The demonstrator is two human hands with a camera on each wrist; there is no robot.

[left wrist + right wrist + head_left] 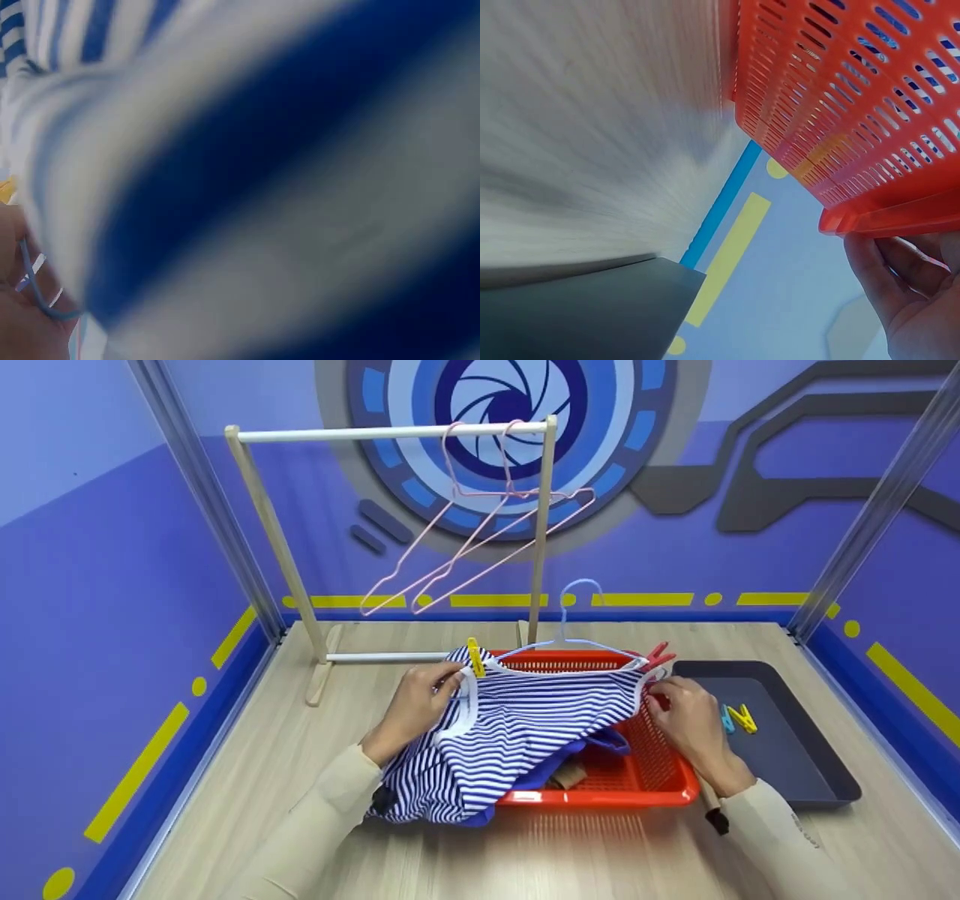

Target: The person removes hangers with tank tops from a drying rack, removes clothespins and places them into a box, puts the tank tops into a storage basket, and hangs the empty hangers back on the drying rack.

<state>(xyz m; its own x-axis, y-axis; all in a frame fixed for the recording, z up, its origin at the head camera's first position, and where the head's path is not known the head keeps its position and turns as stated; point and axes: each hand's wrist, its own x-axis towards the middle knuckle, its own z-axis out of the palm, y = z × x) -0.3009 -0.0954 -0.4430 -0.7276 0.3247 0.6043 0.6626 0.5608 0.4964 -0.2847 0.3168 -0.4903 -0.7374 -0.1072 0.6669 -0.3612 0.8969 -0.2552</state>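
Note:
A navy-and-white striped shirt [540,705] with white trim drapes over a red basket [600,798], on a light blue hanger [564,639]. At its left shoulder sits a yellow clothespin [475,657]; a red clothespin [658,655] clips the right one. My left hand [420,701] pinches the shirt beside the yellow clothespin. In the left wrist view, a blue hanger end [46,306] passes by the fingers, and striped cloth fills most of the picture. My right hand [691,724] pinches the white armhole trim below the red clothespin; the basket partly hides its fingertips in the right wrist view.
A wooden rack [541,532] with a white bar holds pink hangers [457,547] behind the basket. To the right lies a dark tray [787,765] with a blue clothespin [727,719] and a yellow clothespin [744,718]. Other dark blue cloth [551,767] lies in the basket.

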